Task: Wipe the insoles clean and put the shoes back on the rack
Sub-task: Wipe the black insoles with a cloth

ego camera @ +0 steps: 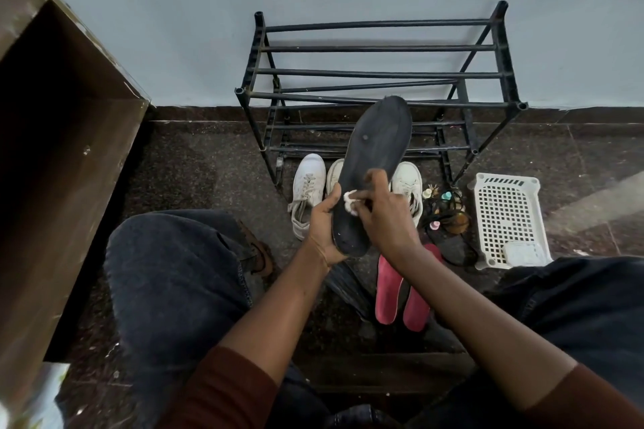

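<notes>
A dark grey insole [376, 146] is held upright in front of me, toe pointing up. My left hand [324, 223] grips its heel end from the left. With its fingers curled, my right hand [383, 216] pinches a small white wipe [349, 202] against the insole's lower half. White sneakers [307, 191] stand on the floor behind the insole, partly hidden by it. Two red insoles [386, 292] lie on the floor under my right forearm. The black metal shoe rack [380, 73] stands against the wall with bare shelves.
A white perforated plastic basket [505, 216] sits on the floor at the right, with small bottles and dark items [444, 209] beside it. A brown cabinet [66, 150] stands at the left. My knees in dark jeans frame the floor space.
</notes>
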Motion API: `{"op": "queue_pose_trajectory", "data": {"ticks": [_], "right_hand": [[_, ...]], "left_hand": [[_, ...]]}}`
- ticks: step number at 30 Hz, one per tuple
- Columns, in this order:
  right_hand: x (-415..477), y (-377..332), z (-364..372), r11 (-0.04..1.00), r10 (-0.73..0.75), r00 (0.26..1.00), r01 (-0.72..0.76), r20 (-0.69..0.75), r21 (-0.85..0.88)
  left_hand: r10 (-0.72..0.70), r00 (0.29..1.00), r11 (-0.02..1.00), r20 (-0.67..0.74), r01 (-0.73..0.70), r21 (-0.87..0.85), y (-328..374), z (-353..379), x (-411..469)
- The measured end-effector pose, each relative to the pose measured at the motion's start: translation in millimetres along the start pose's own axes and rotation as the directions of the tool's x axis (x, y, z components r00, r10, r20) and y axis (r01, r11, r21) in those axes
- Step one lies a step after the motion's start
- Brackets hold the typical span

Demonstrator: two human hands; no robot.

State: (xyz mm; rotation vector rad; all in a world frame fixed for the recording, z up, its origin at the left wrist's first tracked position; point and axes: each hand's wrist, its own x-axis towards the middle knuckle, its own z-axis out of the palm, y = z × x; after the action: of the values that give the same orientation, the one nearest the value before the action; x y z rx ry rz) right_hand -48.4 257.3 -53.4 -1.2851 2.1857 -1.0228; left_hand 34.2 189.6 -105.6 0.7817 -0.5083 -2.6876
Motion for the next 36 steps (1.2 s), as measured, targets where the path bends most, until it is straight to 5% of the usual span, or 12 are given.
{"op": "queue_pose_trajectory", "data": {"ticks": [8, 13, 20, 29, 36], "right_hand": [[-36, -6, 4, 0.992, -0.119, 0.98, 0.112, 0.162, 0.053], [-17, -10, 5, 0.999, -0.039, 0.997, 0.036, 0.063, 0.039], [-47, 2, 4, 0.958, -0.279, 0.937, 0.286, 0.211, -0.002], [-20, 4, -3, 0.997, 0.044, 0.997, -0.048, -0.067, -0.058], [-53, 1, 11, 0.998, 0.061, 0.996, -0.06, 0.063, -0.02]], "left_hand": [[0.051, 0.969, 0.998, 0.241, -0.044, -0.032, 3, -3, -7], [-0.045, 0.999, 0.999, 0.021, 0.045, 0.009, -2, -6, -5], [-0.012, 1.0, 0.998, -0.02, 0.01, -0.061, 6, -7, -4], [0.008, 0.999, 1.0, -0.034, -0.008, -0.004, 0, 1, -4], [-0.001, 0.999, 0.998, -0.054, -0.002, -0.059, 4, -3, -4]]}}
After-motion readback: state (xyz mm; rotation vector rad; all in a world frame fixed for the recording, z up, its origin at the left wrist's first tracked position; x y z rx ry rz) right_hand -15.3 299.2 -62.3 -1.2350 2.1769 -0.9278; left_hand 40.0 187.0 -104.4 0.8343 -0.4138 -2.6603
